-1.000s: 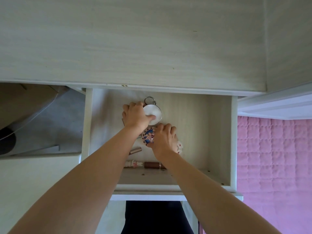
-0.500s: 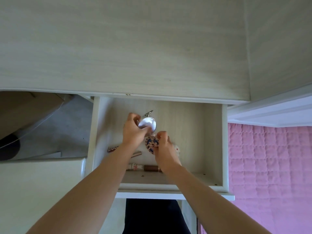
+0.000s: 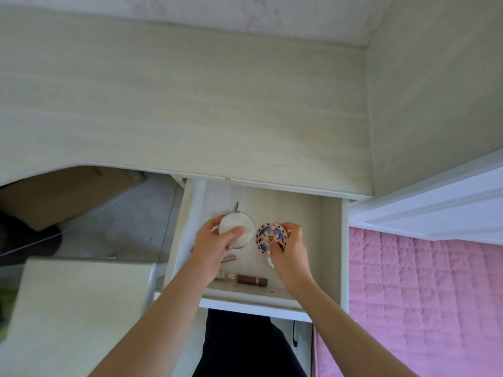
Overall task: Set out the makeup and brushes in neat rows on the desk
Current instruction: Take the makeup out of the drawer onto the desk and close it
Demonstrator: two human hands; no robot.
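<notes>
Both hands are reaching into the open drawer [image 3: 330,240] to collect makeup for the desk top [image 3: 190,104]. The left hand [image 3: 211,246] is gripping a round white compact [image 3: 239,229], thumb lying across its lid. The right hand [image 3: 291,248] is holding a patterned compact [image 3: 268,235] by its edge, probably for lifting. A brown lipstick [image 3: 251,280] is lying near the drawer front.

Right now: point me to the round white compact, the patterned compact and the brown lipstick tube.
round white compact [image 3: 236,231], head view, on its white lid beside the left thumb.
patterned compact [image 3: 268,234], head view, on its blue and pink printed face.
brown lipstick tube [image 3: 251,280], head view, mid-barrel, lying in the drawer.
</notes>
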